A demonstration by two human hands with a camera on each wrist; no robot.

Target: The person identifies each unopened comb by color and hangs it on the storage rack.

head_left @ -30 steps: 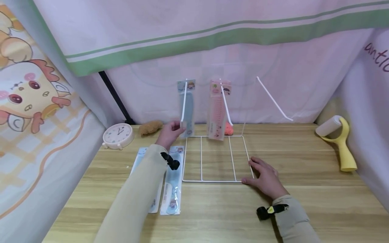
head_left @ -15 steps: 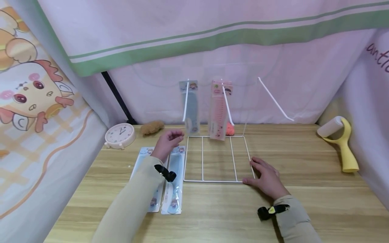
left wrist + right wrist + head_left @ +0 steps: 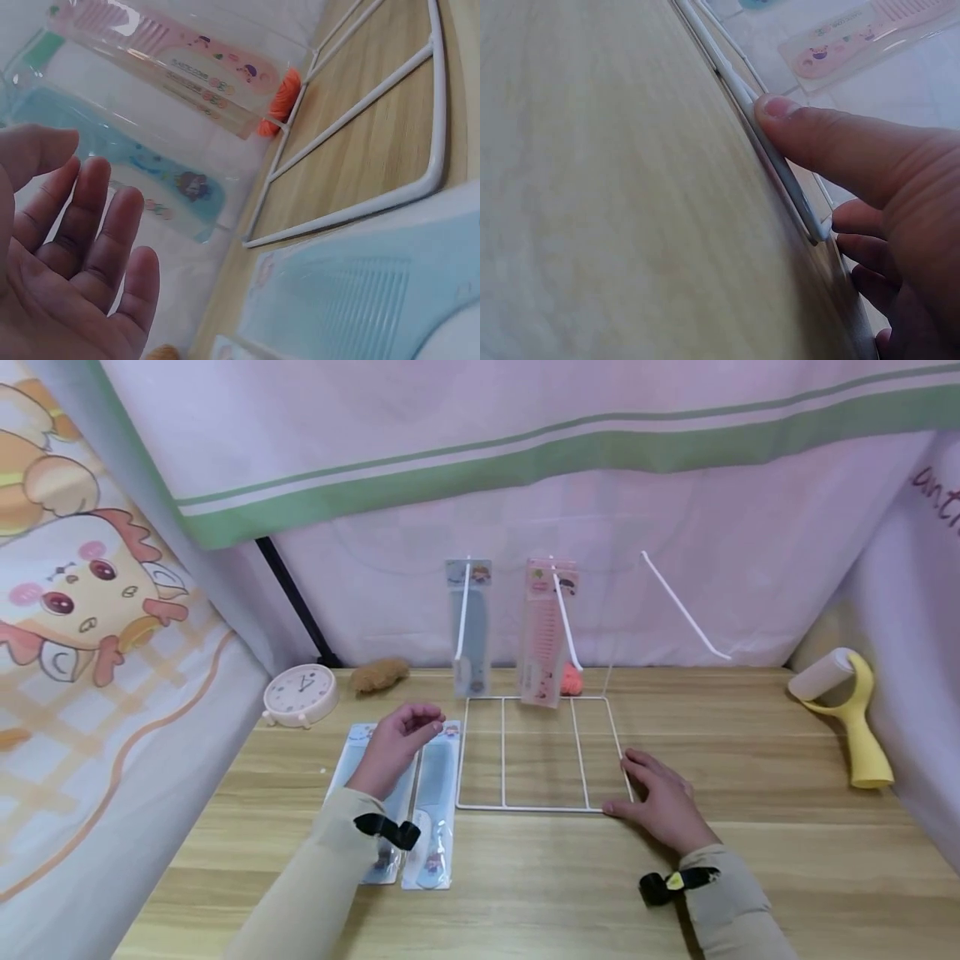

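The wire rack [image 3: 542, 752] under the right hand [image 3: 660, 806] is white, lying on a pale wood-grain table [image 3: 750, 860]. Beyond the left hand [image 3: 393, 747] hang a light blue packaged comb [image 3: 468, 627] and a pink one [image 3: 543, 631]; behind the pink one sits something orange [image 3: 572, 678], too hidden to name. Under the left hand lie two more light blue comb packs [image 3: 420, 810] with small cartoon prints. Both sleeves are beige, the wrist straps black. Left of the left hand stands a cream clock [image 3: 300, 695]; far right of the right hand, a yellow lint roller [image 3: 847, 714]. The curtain [image 3: 525, 452] is pale pink with green stripes.
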